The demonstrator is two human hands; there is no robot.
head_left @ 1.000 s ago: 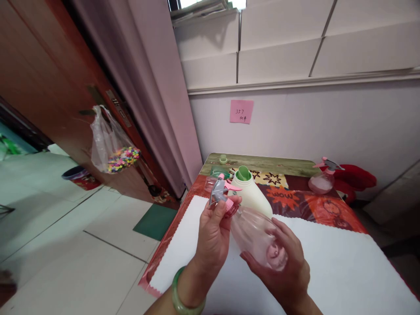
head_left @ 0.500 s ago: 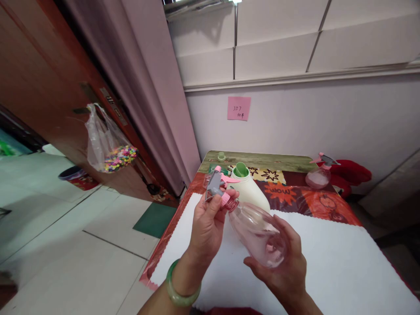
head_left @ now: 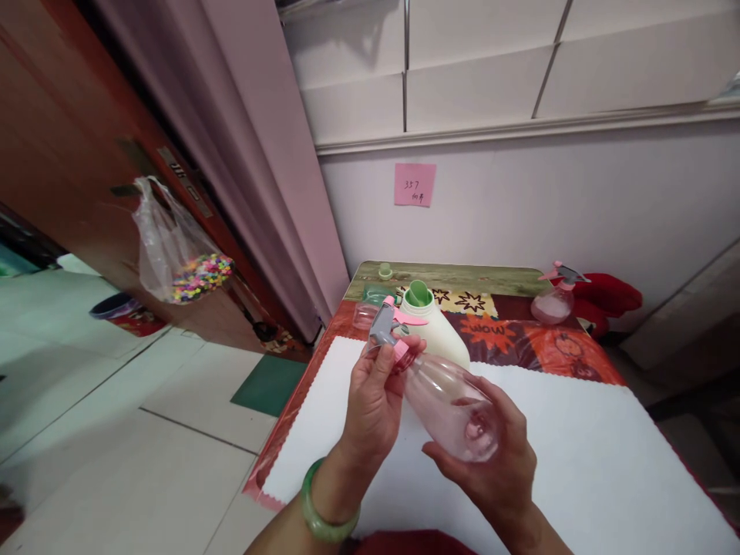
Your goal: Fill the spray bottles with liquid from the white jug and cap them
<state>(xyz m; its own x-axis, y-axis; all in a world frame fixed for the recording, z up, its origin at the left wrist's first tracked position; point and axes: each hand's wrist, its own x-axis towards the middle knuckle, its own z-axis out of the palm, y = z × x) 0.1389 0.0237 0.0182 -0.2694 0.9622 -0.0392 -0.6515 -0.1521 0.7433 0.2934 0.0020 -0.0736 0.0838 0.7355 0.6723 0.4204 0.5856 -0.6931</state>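
Observation:
A clear pink spray bottle is held tilted between my two hands, its base toward the lower right. My left hand, with a green bangle at the wrist, pinches the pink collar of the grey and pink trigger sprayer at the bottle's neck. My right hand is wrapped round the bottle's wide lower part. Just behind the bottle stands a cream jug with a green mouth, partly hidden by it. Whether the collar is fully threaded I cannot tell.
A second pink spray bottle stands at the table's back right by a red item. A small green cap sits at the back left, with clear green and pink pieces below it. White paper covers the table front.
Both hands stay on the spray bottle, shifting only slightly while the left fingers keep to the collar. The view has drifted a little to the right.

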